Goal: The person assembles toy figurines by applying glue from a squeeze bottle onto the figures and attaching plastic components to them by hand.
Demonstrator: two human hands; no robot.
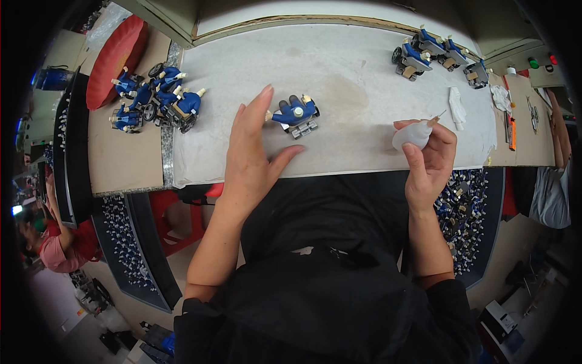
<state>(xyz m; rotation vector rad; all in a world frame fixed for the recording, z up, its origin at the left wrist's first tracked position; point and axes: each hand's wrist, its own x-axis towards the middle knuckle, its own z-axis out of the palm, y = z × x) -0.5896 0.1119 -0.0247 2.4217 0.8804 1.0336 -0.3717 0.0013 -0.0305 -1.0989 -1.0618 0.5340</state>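
A small toy figure in blue (295, 113), seated on a grey wheeled base, is on the pale work sheet in front of me. My left hand (250, 155) is just to its left, thumb and fingers spread, with nothing in the grasp. I cannot tell whether a fingertip touches the figure. Over the right part of the sheet, my right hand (431, 155) grips a white squeeze bottle (410, 136) with a thin needle tip pointing up and to the right. More such figures (159, 100) are clustered at the left, and several others (431, 53) at the back right.
A crumpled white tissue (457, 109) and an orange cutter (513, 134) lie to the right. At the far left leans a red basin (114, 64). Bins of small parts (465, 215) flank me below the table. Other people are at both sides.
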